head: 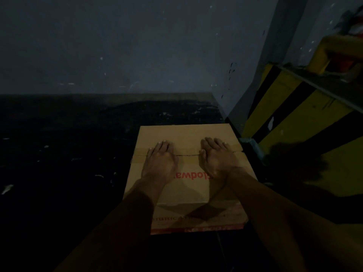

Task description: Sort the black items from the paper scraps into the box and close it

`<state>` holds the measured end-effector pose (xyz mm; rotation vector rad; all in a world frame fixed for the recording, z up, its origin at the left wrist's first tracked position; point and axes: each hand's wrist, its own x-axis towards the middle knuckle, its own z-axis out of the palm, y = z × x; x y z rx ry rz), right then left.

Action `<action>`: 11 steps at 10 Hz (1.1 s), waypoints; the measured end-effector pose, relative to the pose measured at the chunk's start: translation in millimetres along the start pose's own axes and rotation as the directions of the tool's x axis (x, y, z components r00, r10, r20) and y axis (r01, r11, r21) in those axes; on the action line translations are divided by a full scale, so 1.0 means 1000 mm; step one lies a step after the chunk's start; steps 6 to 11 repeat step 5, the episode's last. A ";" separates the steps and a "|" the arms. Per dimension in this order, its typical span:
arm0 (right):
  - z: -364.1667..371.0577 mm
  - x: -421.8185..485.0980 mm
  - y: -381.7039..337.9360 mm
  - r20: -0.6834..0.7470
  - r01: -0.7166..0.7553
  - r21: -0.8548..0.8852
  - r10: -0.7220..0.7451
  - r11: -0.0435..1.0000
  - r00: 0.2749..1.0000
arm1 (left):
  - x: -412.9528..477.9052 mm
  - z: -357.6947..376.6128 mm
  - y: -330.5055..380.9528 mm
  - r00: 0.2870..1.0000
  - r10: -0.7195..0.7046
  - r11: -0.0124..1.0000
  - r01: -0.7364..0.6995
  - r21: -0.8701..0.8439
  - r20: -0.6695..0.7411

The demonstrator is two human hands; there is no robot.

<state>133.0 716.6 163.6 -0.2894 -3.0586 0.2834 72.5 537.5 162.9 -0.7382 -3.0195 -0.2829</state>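
Note:
A brown cardboard box [188,191] with red lettering stands on the dark floor, its top flaps folded down and meeting at a seam across the middle. My left hand [160,161] lies flat, palm down, on the left part of the seam. My right hand [217,157] lies flat on the right part of the same seam. Both hands press on the flaps with fingers together and hold nothing. No black items or paper scraps show outside the box; its inside is hidden.
The dim floor [59,154] is dark with small pale specks. A grey wall [127,46] rises behind. A yellow and black striped structure [294,118] stands close to the right of the box.

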 end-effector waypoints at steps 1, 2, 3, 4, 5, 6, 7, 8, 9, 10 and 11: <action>-0.002 -0.002 -0.012 0.018 -0.079 0.012 0.079 0.997 0.997 | 0.002 -0.006 -0.003 0.999 0.031 0.999 -0.031 -0.007 0.041; -0.012 -0.006 -0.019 0.072 -0.108 -0.009 0.109 0.994 0.991 | 0.002 -0.020 -0.008 0.986 0.091 0.996 -0.090 -0.016 0.143; -0.027 -0.014 -0.027 0.034 -0.058 -0.033 0.059 0.998 0.998 | -0.009 -0.036 -0.015 0.986 0.130 0.991 -0.125 -0.057 0.104; -0.040 -0.021 -0.029 -0.091 -0.016 -0.017 0.014 1.000 0.996 | -0.030 -0.053 -0.026 0.971 0.153 0.978 -0.175 -0.109 -0.184; -0.054 -0.031 -0.033 -0.209 -0.065 0.068 0.077 0.996 0.975 | -0.061 -0.067 -0.036 0.942 -0.054 0.916 -0.085 -0.393 -0.331; -0.054 -0.031 -0.033 -0.209 -0.065 0.068 0.077 0.996 0.975 | -0.061 -0.067 -0.036 0.942 -0.054 0.916 -0.085 -0.393 -0.331; -0.054 -0.031 -0.033 -0.209 -0.065 0.068 0.077 0.996 0.975 | -0.061 -0.067 -0.036 0.942 -0.054 0.916 -0.085 -0.393 -0.331; -0.054 -0.031 -0.033 -0.209 -0.065 0.068 0.077 0.996 0.975 | -0.061 -0.067 -0.036 0.942 -0.054 0.916 -0.085 -0.393 -0.331; -0.054 -0.031 -0.033 -0.209 -0.065 0.068 0.077 0.996 0.975 | -0.061 -0.067 -0.036 0.942 -0.054 0.916 -0.085 -0.393 -0.331; -0.054 -0.031 -0.033 -0.209 -0.065 0.068 0.077 0.996 0.975 | -0.061 -0.067 -0.036 0.942 -0.054 0.916 -0.085 -0.393 -0.331; -0.054 -0.031 -0.033 -0.209 -0.065 0.068 0.077 0.996 0.975 | -0.061 -0.067 -0.036 0.942 -0.054 0.916 -0.085 -0.393 -0.331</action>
